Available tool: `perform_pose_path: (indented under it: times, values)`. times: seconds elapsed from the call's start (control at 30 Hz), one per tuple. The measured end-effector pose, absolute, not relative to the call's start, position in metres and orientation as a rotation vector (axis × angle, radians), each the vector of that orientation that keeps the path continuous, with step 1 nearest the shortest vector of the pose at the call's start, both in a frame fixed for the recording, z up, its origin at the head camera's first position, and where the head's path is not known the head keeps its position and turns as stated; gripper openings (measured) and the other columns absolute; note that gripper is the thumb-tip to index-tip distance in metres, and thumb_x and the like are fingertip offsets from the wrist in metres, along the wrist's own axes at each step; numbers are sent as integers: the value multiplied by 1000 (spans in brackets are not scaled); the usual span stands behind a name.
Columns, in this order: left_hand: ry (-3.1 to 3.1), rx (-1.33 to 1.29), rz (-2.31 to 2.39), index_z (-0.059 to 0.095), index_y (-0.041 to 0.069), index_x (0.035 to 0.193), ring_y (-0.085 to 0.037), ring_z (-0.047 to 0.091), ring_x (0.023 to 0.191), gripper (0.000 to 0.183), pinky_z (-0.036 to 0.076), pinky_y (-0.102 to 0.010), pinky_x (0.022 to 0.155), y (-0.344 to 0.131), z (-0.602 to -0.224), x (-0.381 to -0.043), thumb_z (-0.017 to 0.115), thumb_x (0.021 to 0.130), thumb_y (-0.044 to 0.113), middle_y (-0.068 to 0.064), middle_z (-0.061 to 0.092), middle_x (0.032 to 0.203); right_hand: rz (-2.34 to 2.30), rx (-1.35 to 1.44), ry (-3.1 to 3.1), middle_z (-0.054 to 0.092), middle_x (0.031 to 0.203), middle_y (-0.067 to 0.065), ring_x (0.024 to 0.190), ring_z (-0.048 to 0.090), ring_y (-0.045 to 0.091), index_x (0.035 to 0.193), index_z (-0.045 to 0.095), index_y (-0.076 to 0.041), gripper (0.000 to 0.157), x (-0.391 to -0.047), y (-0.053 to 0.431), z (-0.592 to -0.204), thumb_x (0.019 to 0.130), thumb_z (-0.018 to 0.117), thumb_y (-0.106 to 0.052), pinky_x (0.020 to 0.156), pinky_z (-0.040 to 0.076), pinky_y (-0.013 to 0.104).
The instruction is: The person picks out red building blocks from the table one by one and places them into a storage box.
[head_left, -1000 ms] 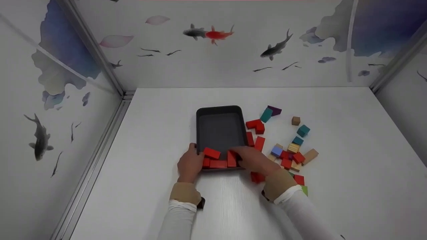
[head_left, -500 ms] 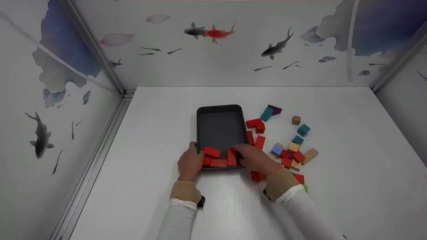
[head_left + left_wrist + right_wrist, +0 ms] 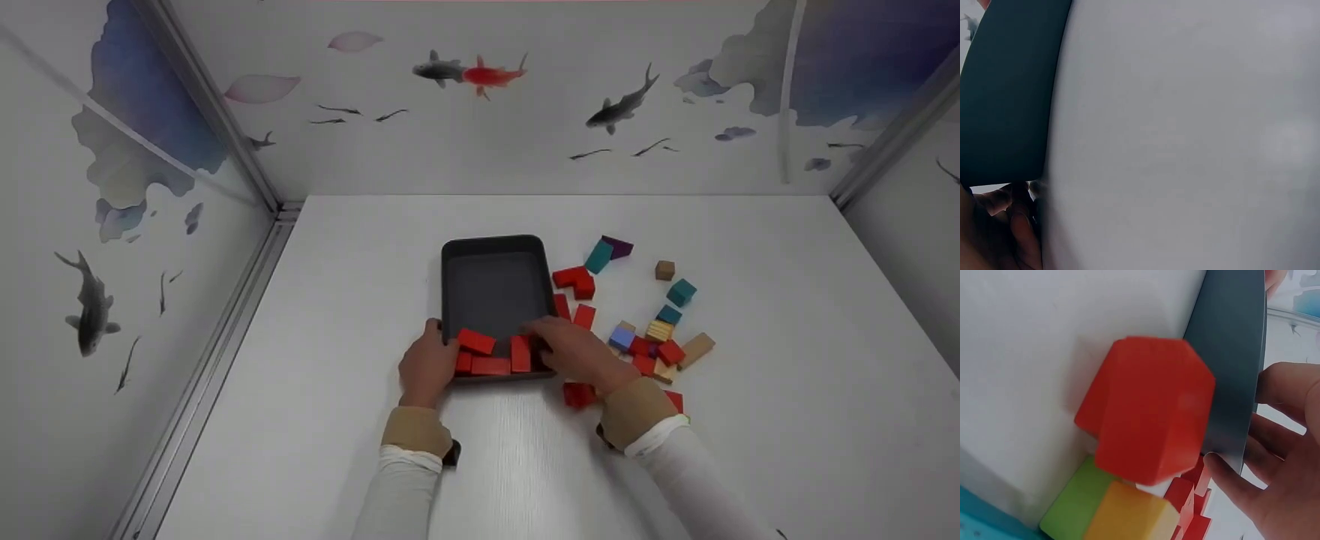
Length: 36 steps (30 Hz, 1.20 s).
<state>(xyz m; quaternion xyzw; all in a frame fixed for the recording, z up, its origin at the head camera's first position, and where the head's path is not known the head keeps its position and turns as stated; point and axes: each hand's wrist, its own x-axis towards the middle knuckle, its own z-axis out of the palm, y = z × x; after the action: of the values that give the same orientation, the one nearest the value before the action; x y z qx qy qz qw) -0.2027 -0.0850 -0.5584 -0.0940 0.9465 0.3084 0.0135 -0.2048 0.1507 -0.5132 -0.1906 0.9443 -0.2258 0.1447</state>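
A dark grey rectangular tray (image 3: pixel 499 246) lies on the table, several red wooden blocks (image 3: pixel 490 366) along its near end. My left hand (image 3: pixel 427 367) grips the tray's near left side, thumb over the rim. In the left wrist view the tray's outer wall (image 3: pixel 1010 95) rises beside the fingers. My right hand (image 3: pixel 577 351) reaches over the right rim, its fingertips right by an upright red block (image 3: pixel 520 354) at the near right corner. In the right wrist view the right hand (image 3: pixel 1280 461) has spread fingers, one outside the tray wall and others behind it.
Several red blocks (image 3: pixel 576 280) lie along the tray's right side. Farther right is a mixed cluster of blue (image 3: pixel 622 337), red and plain wood blocks (image 3: pixel 697 350). Red blocks (image 3: pixel 578 394) lie close under the right wrist. Patterned walls (image 3: pixel 480 135) enclose the white table (image 3: pixel 360 262).
My right hand has shifted slightly to the right, away from the upright red block, which stays in the tray corner. My left hand keeps its grip on the tray.
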Motion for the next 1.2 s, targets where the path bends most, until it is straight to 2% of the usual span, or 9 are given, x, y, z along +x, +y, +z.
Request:
perform_pose_path:
  times: [0.23,0.57,0.87,1.0,1.13,1.2]
  values:
    - [2947,-304,953,46,12,123,-16,52,62,43,39,-31,49,-86,-560,-203,47,85,31,-3,59,78,-699,-530,2765,48,121,-7,109,43,12,128,46,-27,53,-209,157,-510,81,64,-13,87,42,36]
    - [2938,-313,945,45,12,124,-16,54,65,44,41,-32,52,-87,-563,-202,48,86,32,-4,61,82,-769,-524,2845,41,128,1,114,41,19,126,48,-19,47,-215,172,-508,82,59,-9,90,39,39]
    - [2927,-317,960,45,13,124,-16,52,60,42,39,-32,49,-86,-561,-203,48,86,30,-1,58,75,-749,-327,2911,36,132,8,115,38,26,127,48,-16,47,-218,186,-513,82,63,-16,88,40,44]
    - [2929,-321,949,45,13,124,-16,53,63,42,39,-32,51,-86,-561,-203,49,85,30,-2,59,78,-686,-200,2817,27,139,10,121,31,30,131,43,-17,55,-218,190,-522,80,65,-18,89,36,51]
    - [2925,-314,951,45,13,124,-16,54,67,43,41,-32,54,-86,-561,-204,50,86,32,-3,61,86,-667,-106,2683,15,145,8,126,23,32,138,31,-24,71,-218,194,-527,77,67,-19,88,35,54]
    - [2925,-311,952,45,13,124,-16,54,68,44,41,-33,55,-86,-560,-204,50,86,33,-3,62,89,-645,-109,2662,12,146,7,126,21,33,140,27,-27,74,-219,196,-527,78,66,-18,87,36,55]
